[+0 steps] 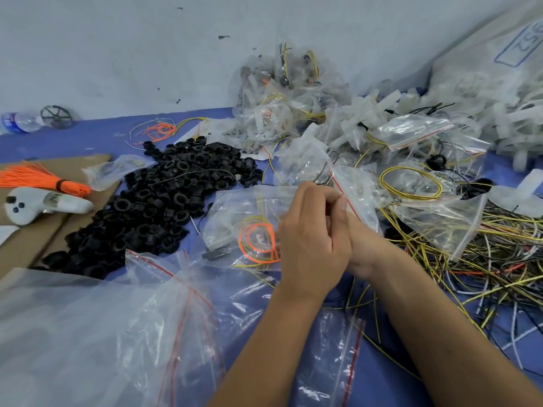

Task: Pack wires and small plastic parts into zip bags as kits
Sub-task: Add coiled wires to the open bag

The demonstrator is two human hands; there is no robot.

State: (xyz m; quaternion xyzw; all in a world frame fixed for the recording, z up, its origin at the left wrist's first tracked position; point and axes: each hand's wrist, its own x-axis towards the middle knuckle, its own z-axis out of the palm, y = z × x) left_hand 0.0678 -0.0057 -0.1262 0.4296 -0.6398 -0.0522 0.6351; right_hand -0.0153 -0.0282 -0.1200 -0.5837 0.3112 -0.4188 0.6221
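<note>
A clear zip bag (235, 218) with coiled orange and yellow wires inside lies at the centre of the blue table. My left hand (311, 230) and my right hand (352, 227) meet at its red-striped top edge, and the fingers of both pinch the seal. A heap of black plastic rings (164, 198) spreads to the left. Loose yellow, white and black wires (470, 274) tangle at the right. Filled bags (293, 107) pile up against the wall. Empty zip bags (147, 333) lie in front.
A bundle of orange wires (44, 179) and a white handheld device (41, 205) rest on cardboard (20, 248) at the left. A water bottle (20, 122) lies by the wall. White plastic parts (440, 113) and a large sack (499, 63) fill the right rear.
</note>
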